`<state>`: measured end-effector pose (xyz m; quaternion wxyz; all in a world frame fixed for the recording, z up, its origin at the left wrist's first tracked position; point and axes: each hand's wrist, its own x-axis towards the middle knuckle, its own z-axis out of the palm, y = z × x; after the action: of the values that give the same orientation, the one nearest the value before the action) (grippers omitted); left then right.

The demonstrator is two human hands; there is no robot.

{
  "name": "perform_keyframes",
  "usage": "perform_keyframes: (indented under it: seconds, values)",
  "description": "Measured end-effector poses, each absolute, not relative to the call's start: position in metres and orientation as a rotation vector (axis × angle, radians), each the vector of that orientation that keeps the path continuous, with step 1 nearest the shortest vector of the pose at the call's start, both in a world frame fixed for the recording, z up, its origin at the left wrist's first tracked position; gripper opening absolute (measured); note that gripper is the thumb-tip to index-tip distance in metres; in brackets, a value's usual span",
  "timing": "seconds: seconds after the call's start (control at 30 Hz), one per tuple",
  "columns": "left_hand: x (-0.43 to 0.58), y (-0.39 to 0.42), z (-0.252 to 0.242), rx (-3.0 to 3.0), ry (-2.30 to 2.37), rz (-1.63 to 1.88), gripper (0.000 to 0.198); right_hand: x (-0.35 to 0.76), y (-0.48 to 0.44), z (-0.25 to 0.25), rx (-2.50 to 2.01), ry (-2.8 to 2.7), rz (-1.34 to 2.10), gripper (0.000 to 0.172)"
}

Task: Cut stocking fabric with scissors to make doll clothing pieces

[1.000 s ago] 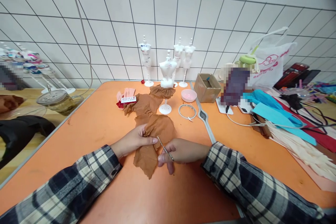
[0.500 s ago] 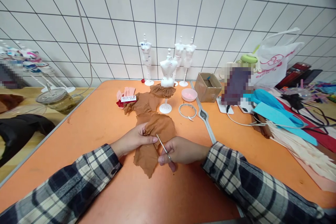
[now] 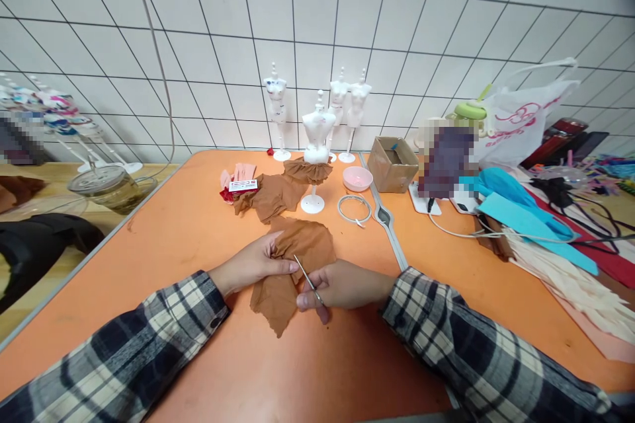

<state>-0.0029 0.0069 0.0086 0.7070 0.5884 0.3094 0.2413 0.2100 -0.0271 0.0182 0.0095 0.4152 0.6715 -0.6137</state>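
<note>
My left hand (image 3: pixel 260 261) pinches a piece of thin brown fabric (image 3: pixel 312 242) between thumb and fingers; part of it hangs down below the hand. My right hand (image 3: pixel 333 285) grips a small pair of scissors (image 3: pixel 308 279), whose blades point up and left beside my left thumb, against the cloth. Whether the blades are parted I cannot tell. Just beyond stands a small white dress-form mannequin (image 3: pixel 318 135) with a gathered brown ruffle (image 3: pixel 308 172) around its lower part. More brown fabric (image 3: pixel 272 197) lies to the left of its base.
Several white mannequins (image 3: pixel 276 106) stand by the tiled wall. A pink bowl (image 3: pixel 357 178), a wire ring (image 3: pixel 354 209) and a cardboard box (image 3: pixel 393 165) sit to the right. Fabric strips (image 3: pixel 570 277) and cables lie at far right; a glass jar (image 3: pixel 106 186) stands at left.
The brown fabric in my hands has shifted slightly, opening a gap of table between it and the fabric behind. The scissors have moved a little to the left.
</note>
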Motion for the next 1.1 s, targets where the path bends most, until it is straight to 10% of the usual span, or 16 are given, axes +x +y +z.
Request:
perform_keyframes:
  seconds: [1.1]
  values:
    - [-0.005,0.008,0.003,1.088,0.728,0.663,0.035,0.208,-0.028,0.014,1.33,2.085,-2.069,0.034]
